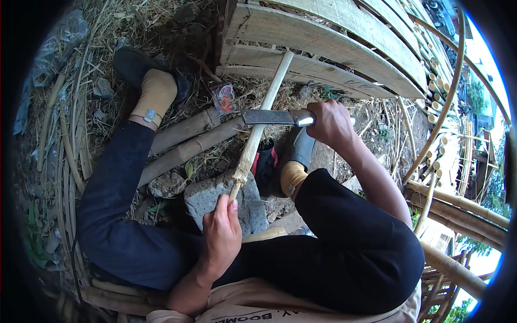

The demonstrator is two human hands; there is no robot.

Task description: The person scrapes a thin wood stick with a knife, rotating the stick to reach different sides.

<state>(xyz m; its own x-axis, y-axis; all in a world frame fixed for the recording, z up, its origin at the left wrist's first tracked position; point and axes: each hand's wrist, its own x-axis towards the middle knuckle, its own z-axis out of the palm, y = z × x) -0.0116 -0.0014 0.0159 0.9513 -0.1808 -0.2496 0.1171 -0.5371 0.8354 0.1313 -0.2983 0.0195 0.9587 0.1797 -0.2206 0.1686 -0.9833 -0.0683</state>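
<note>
A pale, stripped bamboo stick (273, 91) runs slantwise from my lap toward the wooden crate. My left hand (222, 231) is closed round its thin near end, just below a rough knot. In my right hand (331, 123) is the handle of a broad-bladed knife (266, 117), whose flat blade lies across the stick about midway along it and points left. Part of the handle is hidden by my fingers. Under the stick's near part sits a grey stone block (196, 202), between my legs.
The slatted wooden crate (323, 27) stands at the far side. Thick bamboo poles (188, 146) lie on the straw-strewn ground between my feet, near a small red packet (223, 98). Cut bamboo poles (439, 102) are stacked at the right. Bamboo rails (458, 199) stand beyond my right arm.
</note>
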